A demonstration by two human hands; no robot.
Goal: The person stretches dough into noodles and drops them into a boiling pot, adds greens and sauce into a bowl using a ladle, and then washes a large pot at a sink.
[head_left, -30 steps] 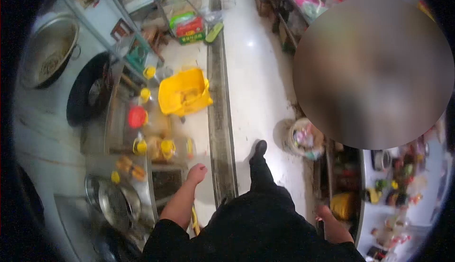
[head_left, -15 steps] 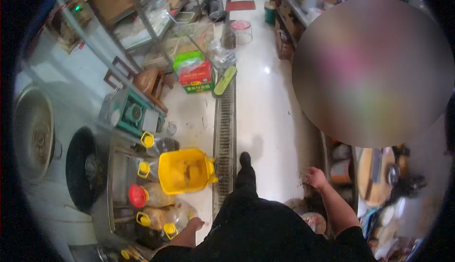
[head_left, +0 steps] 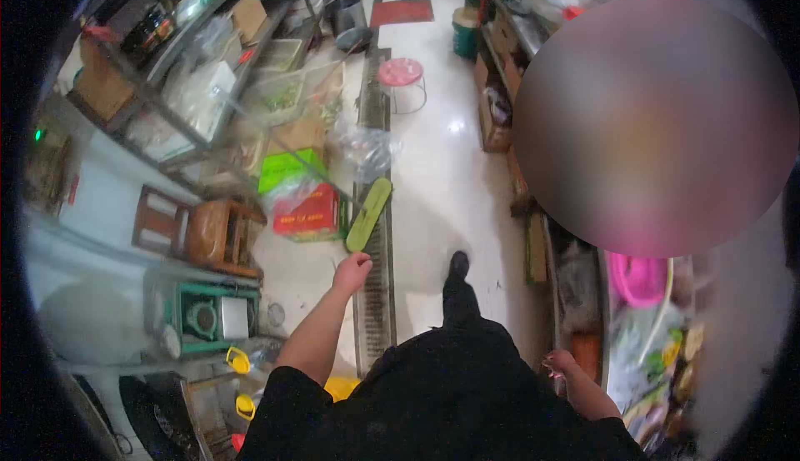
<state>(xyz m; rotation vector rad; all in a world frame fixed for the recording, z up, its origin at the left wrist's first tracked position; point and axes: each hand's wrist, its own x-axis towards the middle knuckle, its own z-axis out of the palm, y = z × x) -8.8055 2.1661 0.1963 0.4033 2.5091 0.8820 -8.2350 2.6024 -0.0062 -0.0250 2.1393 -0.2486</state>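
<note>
My left hand (head_left: 352, 273) is swung forward over the floor, its fingers curled in and nothing visible in them. In the view it lies just below a long green mop or brush head (head_left: 368, 215) on a pole, but I cannot see that they touch. My right hand (head_left: 567, 368) hangs low by the right-hand counter, its fingers blurred and partly turned away. Whether it holds anything I cannot make out. One black shoe (head_left: 458, 265) is stepping forward on the pale floor.
A drain grate (head_left: 377, 294) runs lengthwise along the floor. Left are a red box (head_left: 307, 211), a wooden chair (head_left: 218, 232), a green stove-like unit (head_left: 200, 319) and yellow-capped jugs (head_left: 238, 361). Ahead stands a pink stool (head_left: 401, 72). A pink basket (head_left: 640, 279) sits on the right counter.
I have moved forward along the aisle; the box, mop head and stool are closer, and the yellow container is mostly hidden by my body. My left hand swung forward, my right hand back.
</note>
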